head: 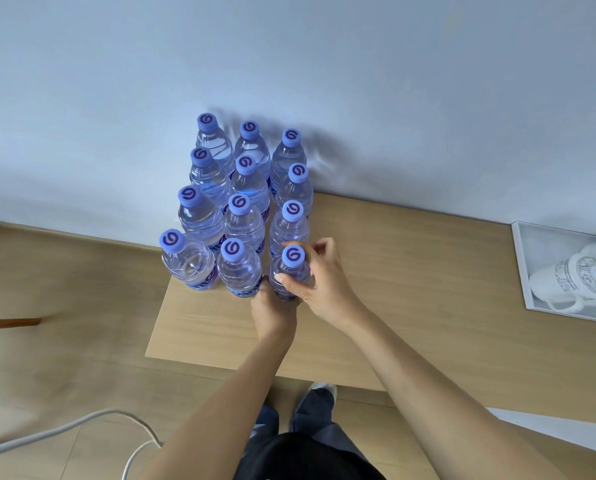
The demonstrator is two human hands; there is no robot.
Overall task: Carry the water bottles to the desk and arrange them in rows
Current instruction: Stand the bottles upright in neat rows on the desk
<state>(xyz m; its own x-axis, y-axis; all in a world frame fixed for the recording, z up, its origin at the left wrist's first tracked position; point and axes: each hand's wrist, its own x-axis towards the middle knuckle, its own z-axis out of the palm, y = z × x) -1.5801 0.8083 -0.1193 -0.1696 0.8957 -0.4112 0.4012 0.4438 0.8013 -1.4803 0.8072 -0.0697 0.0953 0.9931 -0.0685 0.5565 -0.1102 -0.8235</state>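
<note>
Gripping front-right bottle, both hands, desk

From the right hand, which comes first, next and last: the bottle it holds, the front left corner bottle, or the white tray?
Head view, from the right hand:
1. The held bottle, front right of the rows, gripped by both hands.
2. The front left corner bottle, along the front row.
3. The white tray, at the desk's far right edge.
</note>
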